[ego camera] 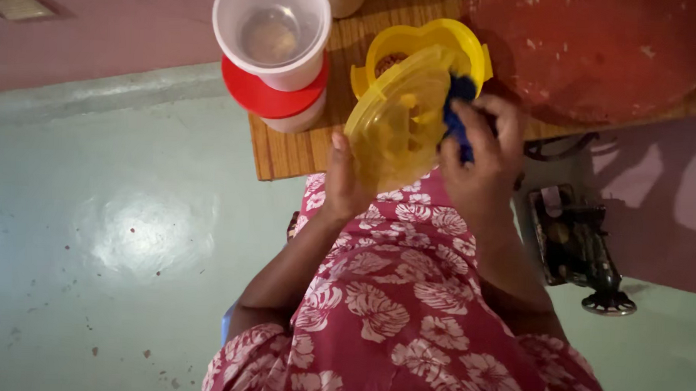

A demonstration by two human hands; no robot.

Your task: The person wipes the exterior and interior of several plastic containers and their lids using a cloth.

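The person's left hand [344, 184] pinches the translucent yellow lid [397, 116] by its rim at seven o'clock, fingers closed round the edge. The right hand [484, 158] presses a bunched blue cloth [459, 114] against the lid's three o'clock side, fingers curled shut on the cloth. The lid is tilted above the wooden table [295, 151], in front of the yellow container [423, 44]. It looks light, stiff and probably slick; the rim offers the surest grip.
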